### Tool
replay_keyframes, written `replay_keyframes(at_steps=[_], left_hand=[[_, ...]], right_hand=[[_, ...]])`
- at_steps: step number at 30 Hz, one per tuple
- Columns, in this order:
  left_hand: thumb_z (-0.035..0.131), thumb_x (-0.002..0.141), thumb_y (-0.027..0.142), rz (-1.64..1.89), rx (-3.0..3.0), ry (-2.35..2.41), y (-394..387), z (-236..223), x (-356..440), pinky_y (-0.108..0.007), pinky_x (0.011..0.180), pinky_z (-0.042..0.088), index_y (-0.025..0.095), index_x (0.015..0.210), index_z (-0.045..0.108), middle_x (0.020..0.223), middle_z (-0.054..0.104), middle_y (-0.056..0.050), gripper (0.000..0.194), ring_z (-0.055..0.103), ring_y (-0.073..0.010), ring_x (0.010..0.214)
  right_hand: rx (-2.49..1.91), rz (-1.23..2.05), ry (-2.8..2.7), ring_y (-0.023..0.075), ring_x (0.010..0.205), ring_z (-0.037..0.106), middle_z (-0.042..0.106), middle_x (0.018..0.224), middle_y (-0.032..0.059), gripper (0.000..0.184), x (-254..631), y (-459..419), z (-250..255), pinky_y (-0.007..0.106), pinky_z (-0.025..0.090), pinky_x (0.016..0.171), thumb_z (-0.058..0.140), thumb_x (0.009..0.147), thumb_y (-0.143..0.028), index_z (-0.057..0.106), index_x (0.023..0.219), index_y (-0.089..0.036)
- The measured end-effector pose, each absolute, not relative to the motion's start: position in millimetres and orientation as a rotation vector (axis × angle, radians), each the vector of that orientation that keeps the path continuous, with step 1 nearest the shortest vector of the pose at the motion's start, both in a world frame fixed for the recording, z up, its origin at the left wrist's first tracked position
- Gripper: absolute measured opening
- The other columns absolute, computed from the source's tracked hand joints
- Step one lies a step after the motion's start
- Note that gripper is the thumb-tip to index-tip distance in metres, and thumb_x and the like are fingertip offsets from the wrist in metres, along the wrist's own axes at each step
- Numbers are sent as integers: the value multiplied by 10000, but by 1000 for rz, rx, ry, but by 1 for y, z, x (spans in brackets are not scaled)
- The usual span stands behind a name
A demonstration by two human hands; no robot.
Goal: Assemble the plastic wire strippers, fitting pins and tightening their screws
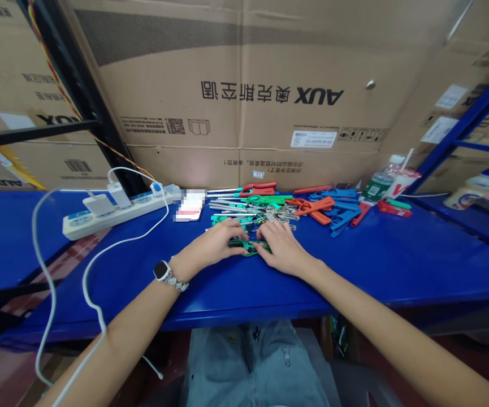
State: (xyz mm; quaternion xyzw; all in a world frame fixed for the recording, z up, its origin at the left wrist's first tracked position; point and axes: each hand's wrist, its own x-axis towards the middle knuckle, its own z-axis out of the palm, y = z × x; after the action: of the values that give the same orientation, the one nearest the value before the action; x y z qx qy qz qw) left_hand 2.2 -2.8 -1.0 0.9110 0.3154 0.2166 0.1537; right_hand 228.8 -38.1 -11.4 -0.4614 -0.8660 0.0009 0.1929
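A green plastic handle casing point(250, 247) is pinched at opposite ends by the left hand point(219, 242) and the right hand point(285, 249), just in front of metal tubes point(228, 206) heaped on the blue table point(363, 271).

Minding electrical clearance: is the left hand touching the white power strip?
Apart: the head view shows blue table between the left hand and power strip.
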Motion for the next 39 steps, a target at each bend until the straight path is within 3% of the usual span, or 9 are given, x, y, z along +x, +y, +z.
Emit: replay_keyframes(at_steps=[10,17,24,30,34,39], left_hand=[[769,880,382,617,2522,902,-3,-3,5,-298,648,478,189,980,730,887,600,-26,221,565,-155,683],[784,834,381,540,2382,889,-11,9,-1,-328,767,547,193,1045,755,974,715,-61,285,676,-203,844],[624,770,130,515,2451,936,-20,19,-2,-338,787,532,191,1091,751,1012,756,-58,351,666,-195,844],[666,874,238,530,2476,895,-16,14,3,-317,736,509,188,1011,736,925,720,-51,162,643,-185,801],[702,889,305,608,2470,870,-14,10,7,-320,735,510,186,976,721,906,693,-48,148,632,-181,790],[578,891,191,674,2522,915,-11,9,1,-360,806,515,196,993,727,1002,647,-65,181,623,-198,866]], right_hand=[[-1309,53,-2446,283,1039,543,661,1058,88,109,230,-37,-11,439,365,898,503,1007,-312,546,981,-215],[-1322,70,-2445,272,1052,539,657,1057,76,120,230,-37,-10,435,364,913,510,1012,-318,566,979,-216],[-1319,71,-2448,280,1058,545,655,1036,76,121,229,-36,-10,444,376,925,526,1008,-316,588,969,-220],[-1321,65,-2447,281,1062,540,658,1055,82,126,230,-36,-11,440,376,911,518,1009,-308,599,988,-214],[-1316,70,-2443,279,1055,537,657,1032,80,132,230,-35,-11,429,371,896,520,1006,-314,609,992,-217],[-1318,89,-2423,268,1038,540,658,1001,63,124,230,-35,-11,418,363,899,536,1002,-309,619,973,-221]])
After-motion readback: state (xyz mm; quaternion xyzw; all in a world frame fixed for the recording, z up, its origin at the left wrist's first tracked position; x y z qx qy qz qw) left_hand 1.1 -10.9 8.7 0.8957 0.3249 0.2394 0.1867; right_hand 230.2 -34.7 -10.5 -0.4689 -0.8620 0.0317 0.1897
